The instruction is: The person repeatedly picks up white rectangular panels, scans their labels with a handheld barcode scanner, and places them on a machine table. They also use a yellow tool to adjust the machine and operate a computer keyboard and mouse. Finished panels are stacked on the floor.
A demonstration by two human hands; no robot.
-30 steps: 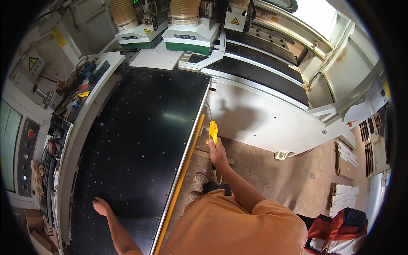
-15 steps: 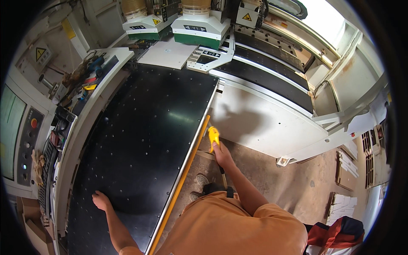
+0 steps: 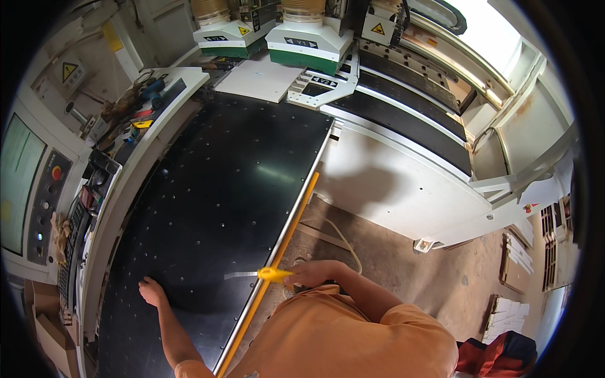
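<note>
A yellow air blow gun [image 3: 275, 274] is in my right hand [image 3: 309, 274], its fingers wrapped round the grip. The gun's thin pale nozzle points left over the right edge of the black table [image 3: 189, 189], which is dotted with small metal balls or studs. A pale hose [image 3: 343, 236] loops behind my right forearm above the floor. On the left part of the same table rests my left hand [image 3: 151, 292], curled into a loose fist with nothing visible in it.
An orange-yellow strip [image 3: 296, 214] runs along the table's right edge. Left stands a control panel [image 3: 47, 195] beside a shelf of tools [image 3: 135, 113]. Machine heads with green skirts [image 3: 309, 53] stand at the far end. A white machine side [image 3: 378, 183] borders the floor on the right.
My right hand has swung the blow gun down and back toward me, and its nozzle now points left across the table. My left hand stays on the table. The view has shifted slightly.
</note>
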